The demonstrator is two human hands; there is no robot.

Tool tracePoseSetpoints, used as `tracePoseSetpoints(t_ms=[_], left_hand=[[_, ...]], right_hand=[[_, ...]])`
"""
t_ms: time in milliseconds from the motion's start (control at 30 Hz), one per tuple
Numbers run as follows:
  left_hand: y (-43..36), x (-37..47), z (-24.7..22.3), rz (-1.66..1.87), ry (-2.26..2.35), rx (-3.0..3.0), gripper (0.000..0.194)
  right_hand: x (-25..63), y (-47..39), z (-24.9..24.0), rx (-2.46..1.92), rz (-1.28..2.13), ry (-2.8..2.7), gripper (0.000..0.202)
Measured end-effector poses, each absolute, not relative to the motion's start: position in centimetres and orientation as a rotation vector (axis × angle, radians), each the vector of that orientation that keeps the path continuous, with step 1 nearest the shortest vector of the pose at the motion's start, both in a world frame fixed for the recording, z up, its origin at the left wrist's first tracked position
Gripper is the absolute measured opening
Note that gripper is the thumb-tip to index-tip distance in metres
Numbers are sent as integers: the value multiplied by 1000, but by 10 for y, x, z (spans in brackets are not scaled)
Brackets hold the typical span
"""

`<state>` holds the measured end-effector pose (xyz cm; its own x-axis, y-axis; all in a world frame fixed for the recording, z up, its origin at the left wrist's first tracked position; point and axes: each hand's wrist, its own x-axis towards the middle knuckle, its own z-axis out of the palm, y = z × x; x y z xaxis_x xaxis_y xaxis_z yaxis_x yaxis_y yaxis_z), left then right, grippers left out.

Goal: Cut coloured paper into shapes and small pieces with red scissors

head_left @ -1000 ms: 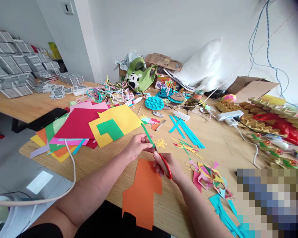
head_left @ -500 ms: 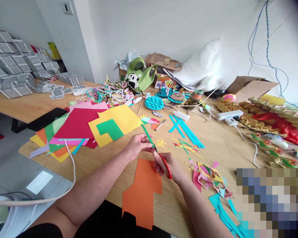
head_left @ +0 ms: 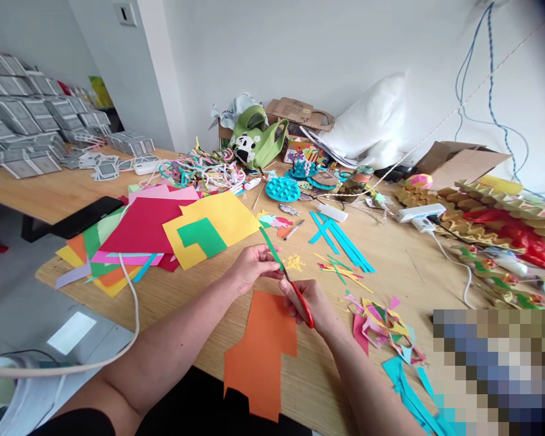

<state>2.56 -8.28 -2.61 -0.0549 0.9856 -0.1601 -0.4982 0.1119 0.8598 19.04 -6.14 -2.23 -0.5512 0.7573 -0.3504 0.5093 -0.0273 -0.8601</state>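
Note:
Between the fingertips of my left hand [head_left: 253, 266] is a narrow green paper strip [head_left: 269, 245], held slanting up toward the far left. My right hand [head_left: 309, 304] is closed around red-handled scissors [head_left: 303, 300]. The blades meet the strip's near end, close to my left fingers; whether they are apart is hard to make out. Below both hands lies a cut piece of orange paper [head_left: 261, 348], hanging partly over the table's near edge. Small yellow paper bits [head_left: 294, 262] are scattered just beyond my right hand.
Coloured sheets [head_left: 140, 227] are stacked on the left. Blue strips [head_left: 343, 239], thin offcuts [head_left: 344, 272] and paper scraps [head_left: 384, 324] lie to the right. A white cable [head_left: 134, 303] crosses the left side. Farther back are a green bag [head_left: 258, 142] and a power strip [head_left: 420, 212].
Both hands keep nearly the same place, with the strip and scissors still together. The whole view has shifted only very slightly.

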Motion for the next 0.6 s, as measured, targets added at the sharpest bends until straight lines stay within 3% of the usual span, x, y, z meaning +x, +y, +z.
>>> tracePoseSetpoints(t_ms=[600], left_hand=[[-83, 25, -27, 1368, 984, 703, 47]], right_hand=[[192, -62, -24, -1345, 1576, -2041, 48]])
